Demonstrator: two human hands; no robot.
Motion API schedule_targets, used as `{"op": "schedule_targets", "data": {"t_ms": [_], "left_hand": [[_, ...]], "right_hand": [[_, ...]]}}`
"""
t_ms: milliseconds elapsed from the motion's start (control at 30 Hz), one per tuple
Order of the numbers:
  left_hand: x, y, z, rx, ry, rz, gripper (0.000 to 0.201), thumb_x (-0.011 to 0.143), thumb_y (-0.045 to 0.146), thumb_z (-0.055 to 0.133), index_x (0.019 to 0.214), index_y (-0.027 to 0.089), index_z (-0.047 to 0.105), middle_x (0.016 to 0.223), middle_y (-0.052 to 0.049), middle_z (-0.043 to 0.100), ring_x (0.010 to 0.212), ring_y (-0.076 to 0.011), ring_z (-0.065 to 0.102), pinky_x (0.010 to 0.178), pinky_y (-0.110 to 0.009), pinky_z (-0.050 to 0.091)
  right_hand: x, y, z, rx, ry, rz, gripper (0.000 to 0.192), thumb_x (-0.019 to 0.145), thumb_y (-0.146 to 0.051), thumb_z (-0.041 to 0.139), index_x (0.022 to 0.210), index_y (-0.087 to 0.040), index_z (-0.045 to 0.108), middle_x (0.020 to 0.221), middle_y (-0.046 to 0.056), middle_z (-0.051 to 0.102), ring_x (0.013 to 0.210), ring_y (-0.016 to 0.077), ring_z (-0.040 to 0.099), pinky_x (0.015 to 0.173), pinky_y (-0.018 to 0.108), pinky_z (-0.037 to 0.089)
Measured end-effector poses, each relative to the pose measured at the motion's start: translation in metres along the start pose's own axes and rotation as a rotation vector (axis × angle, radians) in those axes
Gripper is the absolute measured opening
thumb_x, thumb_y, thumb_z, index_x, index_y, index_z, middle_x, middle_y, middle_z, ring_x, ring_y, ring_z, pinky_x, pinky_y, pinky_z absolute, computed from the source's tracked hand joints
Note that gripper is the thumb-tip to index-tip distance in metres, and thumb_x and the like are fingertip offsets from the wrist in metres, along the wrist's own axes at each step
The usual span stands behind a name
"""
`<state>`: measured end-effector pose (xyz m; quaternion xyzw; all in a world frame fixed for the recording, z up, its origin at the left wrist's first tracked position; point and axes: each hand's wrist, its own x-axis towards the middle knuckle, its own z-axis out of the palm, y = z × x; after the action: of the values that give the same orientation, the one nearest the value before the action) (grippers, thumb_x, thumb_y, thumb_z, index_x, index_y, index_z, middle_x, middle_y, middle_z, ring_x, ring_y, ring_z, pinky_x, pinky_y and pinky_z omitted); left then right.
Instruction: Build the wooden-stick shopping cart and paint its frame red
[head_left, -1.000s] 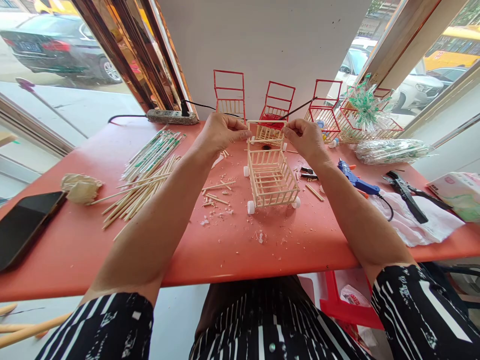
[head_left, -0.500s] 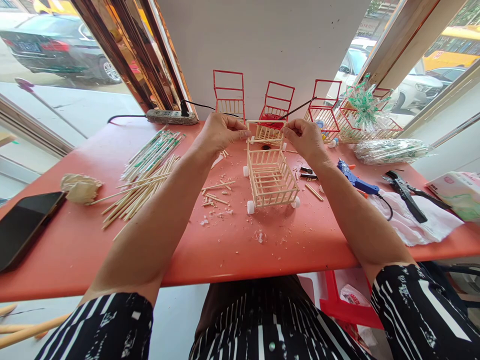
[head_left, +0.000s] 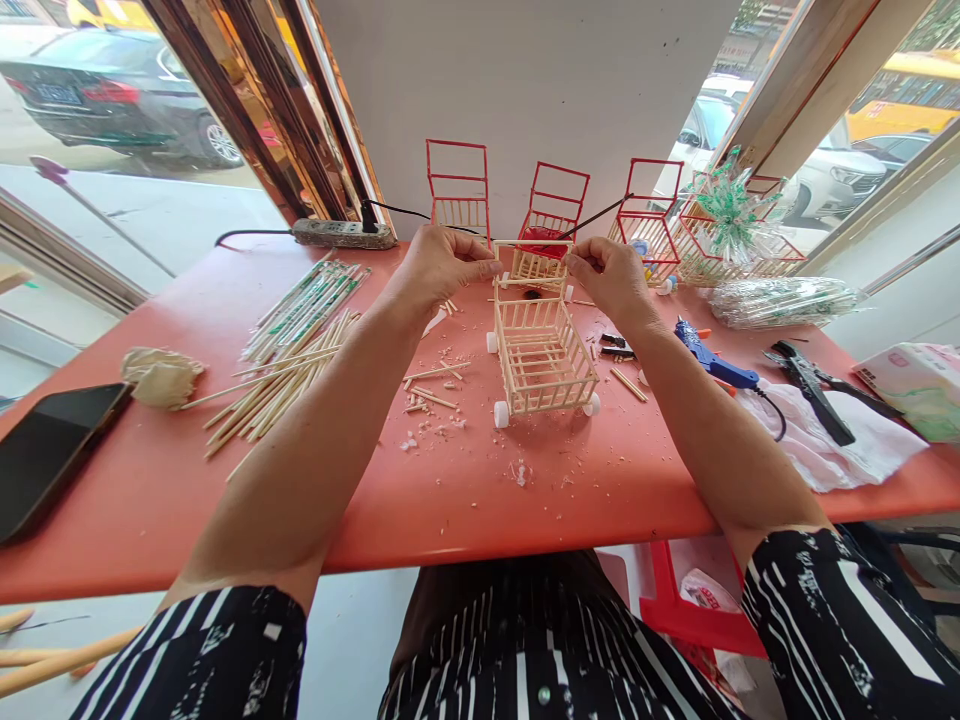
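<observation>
A small cart (head_left: 550, 405) made of pale wooden sticks stands on white wheels in the middle of the table. Its upright handle frame rises at the far end. My left hand (head_left: 448, 262) pinches the left post of that frame between thumb and fingers. On the opposite side, my right hand (head_left: 609, 275) grips the right post near its top. Short cut sticks (head_left: 435, 398) and crumbs lie scattered left of the cart.
Long wooden sticks (head_left: 281, 395) and wrapped sticks (head_left: 307, 310) lie left, near a phone (head_left: 56, 460). Rightward are a blue glue gun (head_left: 712, 358), black pliers (head_left: 814, 390) on a white cloth and a tissue box (head_left: 919, 385). Red-framed carts (head_left: 459, 185) line the wall beside a power strip (head_left: 345, 234).
</observation>
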<state>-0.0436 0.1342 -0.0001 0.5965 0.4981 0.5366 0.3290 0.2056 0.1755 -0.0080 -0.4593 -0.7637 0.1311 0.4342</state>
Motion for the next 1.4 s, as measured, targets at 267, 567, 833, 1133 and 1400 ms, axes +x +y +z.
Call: {"op": "schedule_targets", "data": {"t_ms": [267,567,833,1133,1400], "left_hand": [[0.0022,-0.0039,-0.0005,0.004,0.0,0.005,0.012,0.065,0.019,0.087,0.07,0.015,0.077,0.069,-0.003,0.072,0.076,-0.0187,0.072,0.078,-0.032,0.06],[0.0031,-0.0051,-0.0012,0.019,-0.008,0.021,0.012,0.066,0.019,0.087,0.07,0.016,0.076,0.069,-0.002,0.072,0.073,-0.0168,0.071,0.077,-0.031,0.061],[0.0026,-0.0054,-0.0008,0.005,-0.006,0.022,0.013,0.065,0.019,0.088,0.069,0.016,0.076,0.069,-0.002,0.073,0.075,-0.0176,0.072,0.078,-0.031,0.061],[0.0018,-0.0036,-0.0013,0.016,-0.012,0.011,0.014,0.065,0.019,0.087,0.071,0.016,0.075,0.07,-0.002,0.072,0.076,-0.0175,0.071,0.08,-0.032,0.061],[-0.0021,0.0021,-0.0003,-0.011,-0.005,-0.021,0.013,0.066,0.015,0.086,0.072,0.014,0.075,0.07,-0.004,0.072,0.077,-0.0181,0.071,0.082,-0.032,0.06]], "right_hand": [[-0.0003,-0.003,0.0002,0.008,0.006,0.029,0.013,0.09,-0.025,0.069,0.078,-0.021,0.065,0.07,0.0,0.06,0.067,0.0144,0.053,0.072,0.034,0.047],[-0.0015,-0.0039,-0.0007,0.014,0.006,0.018,0.014,0.09,-0.025,0.068,0.077,-0.021,0.064,0.069,0.0,0.059,0.066,0.0138,0.052,0.071,0.034,0.046],[-0.0012,-0.0023,-0.0004,0.016,0.009,0.016,0.015,0.089,-0.031,0.07,0.079,-0.021,0.065,0.069,0.0,0.059,0.066,0.0142,0.052,0.07,0.034,0.047],[-0.0017,-0.0039,-0.0007,0.012,0.008,0.022,0.016,0.091,-0.03,0.069,0.078,-0.021,0.064,0.069,-0.001,0.058,0.067,0.014,0.052,0.072,0.034,0.047],[-0.0016,-0.0025,-0.0007,0.01,0.001,0.019,0.019,0.091,-0.036,0.069,0.08,-0.021,0.066,0.07,0.001,0.059,0.07,0.016,0.054,0.072,0.035,0.047]]}}
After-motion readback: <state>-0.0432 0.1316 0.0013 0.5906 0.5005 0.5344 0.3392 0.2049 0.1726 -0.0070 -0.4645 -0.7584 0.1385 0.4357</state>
